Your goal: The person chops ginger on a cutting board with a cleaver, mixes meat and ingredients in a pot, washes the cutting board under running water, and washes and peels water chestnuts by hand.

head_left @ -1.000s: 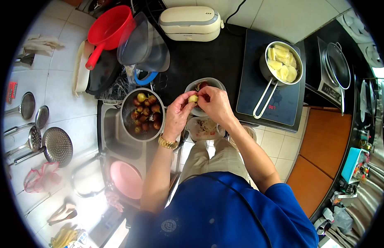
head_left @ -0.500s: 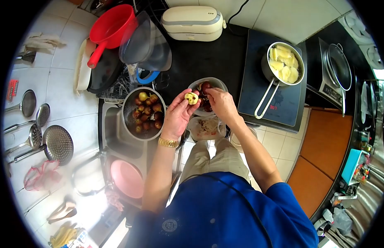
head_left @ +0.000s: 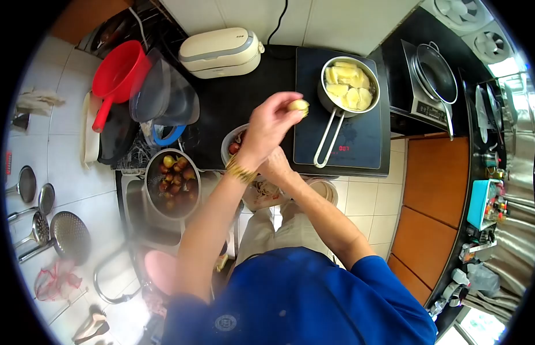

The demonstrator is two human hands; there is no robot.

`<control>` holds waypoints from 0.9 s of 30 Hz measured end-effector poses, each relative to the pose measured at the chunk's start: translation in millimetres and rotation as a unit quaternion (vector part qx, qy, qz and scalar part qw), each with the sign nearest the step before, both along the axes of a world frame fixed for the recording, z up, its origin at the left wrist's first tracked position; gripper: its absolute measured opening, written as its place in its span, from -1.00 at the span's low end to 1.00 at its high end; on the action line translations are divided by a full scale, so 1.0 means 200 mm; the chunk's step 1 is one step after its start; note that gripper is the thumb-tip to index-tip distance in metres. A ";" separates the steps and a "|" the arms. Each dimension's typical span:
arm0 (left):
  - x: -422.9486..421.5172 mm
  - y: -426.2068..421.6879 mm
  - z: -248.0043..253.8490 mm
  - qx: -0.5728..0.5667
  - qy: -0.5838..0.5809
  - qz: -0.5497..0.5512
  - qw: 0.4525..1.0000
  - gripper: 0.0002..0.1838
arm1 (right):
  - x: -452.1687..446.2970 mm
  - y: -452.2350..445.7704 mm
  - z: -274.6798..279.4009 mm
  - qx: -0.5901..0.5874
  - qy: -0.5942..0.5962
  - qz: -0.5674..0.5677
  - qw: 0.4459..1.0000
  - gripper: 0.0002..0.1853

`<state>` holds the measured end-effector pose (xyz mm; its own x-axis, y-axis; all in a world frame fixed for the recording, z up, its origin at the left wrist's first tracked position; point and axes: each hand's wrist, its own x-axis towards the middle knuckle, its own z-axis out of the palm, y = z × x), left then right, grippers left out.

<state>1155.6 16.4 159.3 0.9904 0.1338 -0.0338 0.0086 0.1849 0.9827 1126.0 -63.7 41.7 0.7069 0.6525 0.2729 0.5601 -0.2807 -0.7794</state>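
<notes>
My left hand (head_left: 268, 126), with a gold watch (head_left: 241, 171) on its wrist, is closed around a round, pale yellow peeled piece (head_left: 298, 107) of produce. It is held over the cooktop's left side, short of the steel saucepan (head_left: 375, 95), which contains pale yellow slices (head_left: 352, 86) in liquid. My right hand (head_left: 277, 168) is lower, behind the left wrist at the counter's front edge; its fingers are mostly hidden. Left of them, a bowl (head_left: 226, 141) with dark red-brown round pieces (head_left: 234, 148) is partly covered by my left forearm.
A steel colander (head_left: 152, 198) of brown round pieces rests over the sink. The saucepan's long handle (head_left: 329, 138) reaches across the black induction cooktop (head_left: 362, 155), whose red display is lit. Behind stand a cream lunch box (head_left: 221, 54), a clear jug (head_left: 181, 106) and a red dipper (head_left: 115, 72).
My left hand has carried the pale yellow piece right, from above the bowl towards the saucepan. My right hand has come away from the bowl's pieces and lower. The view has shifted right.
</notes>
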 end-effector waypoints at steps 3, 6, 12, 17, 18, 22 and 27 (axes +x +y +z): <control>0.30 -0.19 -0.06 0.208 -0.071 -0.005 0.976 -0.69 | -0.02 -0.05 0.02 0.047 0.126 0.036 0.990 -0.66; 0.49 -0.29 -0.09 0.344 -0.144 0.017 0.928 -0.68 | -0.05 -0.08 -0.03 0.091 0.083 0.069 0.990 -0.58; 0.53 -0.24 -0.05 0.391 -0.164 0.089 0.901 -0.76 | -0.05 -0.12 -0.01 0.014 0.032 0.020 0.999 -0.72; 0.14 0.10 0.09 0.258 -0.077 0.154 0.951 -0.82 | 0.03 -0.13 0.11 0.085 0.036 -0.029 0.995 -0.84; 0.03 0.19 0.10 0.263 -0.047 0.162 0.950 -0.81 | 0.04 -0.13 0.11 0.073 0.066 -0.047 0.994 -0.84; -0.39 0.39 -0.02 0.194 0.062 0.234 0.951 -0.83 | 0.11 -0.12 0.14 -0.041 0.069 -0.026 0.996 -0.82; -0.71 0.41 -0.28 0.155 0.122 0.246 0.949 -0.82 | 0.12 0.03 0.10 -0.159 -0.012 0.052 0.986 -0.77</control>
